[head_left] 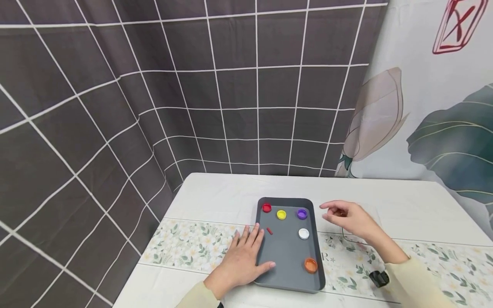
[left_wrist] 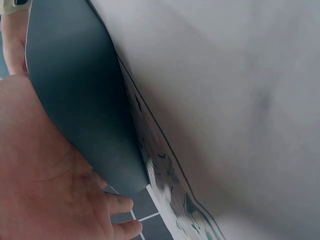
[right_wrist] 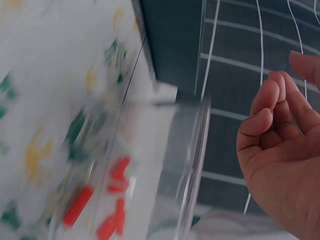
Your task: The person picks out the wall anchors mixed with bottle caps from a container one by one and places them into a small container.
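Observation:
A grey tray lies on the table, with my left hand spread straight along its left rim and the thumb over the tray. In the left wrist view the palm is against the tray's outer side. Inside the tray are red, yellow, purple, white and orange round caps, and a short red stick. My right hand hovers beyond the tray's right edge, fingers loosely bent, nothing seen in them. Below it stands a clear box with red pieces.
The white table carries a floral band. A dark tiled curtain rises behind and to the left. At the right hangs a white cloth with a leaf print. A small black device sits by the right sleeve.

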`<action>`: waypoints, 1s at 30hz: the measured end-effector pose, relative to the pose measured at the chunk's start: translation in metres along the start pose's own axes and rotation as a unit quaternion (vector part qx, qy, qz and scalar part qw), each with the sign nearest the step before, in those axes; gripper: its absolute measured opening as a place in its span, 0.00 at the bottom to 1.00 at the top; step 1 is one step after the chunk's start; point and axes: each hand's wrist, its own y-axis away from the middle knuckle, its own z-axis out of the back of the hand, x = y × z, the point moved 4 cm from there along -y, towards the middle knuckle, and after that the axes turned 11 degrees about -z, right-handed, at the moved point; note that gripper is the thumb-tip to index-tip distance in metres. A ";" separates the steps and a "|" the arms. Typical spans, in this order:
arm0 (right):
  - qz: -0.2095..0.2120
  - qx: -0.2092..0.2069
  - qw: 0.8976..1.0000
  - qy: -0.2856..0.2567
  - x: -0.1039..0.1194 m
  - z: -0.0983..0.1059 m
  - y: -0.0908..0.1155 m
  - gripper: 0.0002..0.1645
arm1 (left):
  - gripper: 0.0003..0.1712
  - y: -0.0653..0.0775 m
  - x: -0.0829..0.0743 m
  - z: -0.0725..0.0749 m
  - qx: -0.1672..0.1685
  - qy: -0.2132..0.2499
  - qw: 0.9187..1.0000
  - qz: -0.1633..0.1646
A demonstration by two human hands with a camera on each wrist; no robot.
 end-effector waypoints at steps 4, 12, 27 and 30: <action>0.029 0.035 0.999 0.012 0.013 -0.018 -0.010 0.18 | 0.55 0.001 -0.001 0.001 0.001 0.000 1.000 0.001; 0.063 0.128 0.990 0.017 0.027 -0.051 -0.024 0.20 | 0.55 0.001 -0.001 0.002 0.002 -0.004 1.000 0.003; 0.128 0.224 0.964 0.066 0.035 -0.106 -0.044 0.20 | 0.55 0.000 0.001 0.001 0.007 -0.012 1.000 0.002; 0.131 0.232 0.960 0.087 0.036 -0.114 -0.046 0.19 | 0.55 0.001 -0.001 0.002 0.009 -0.016 1.000 -0.001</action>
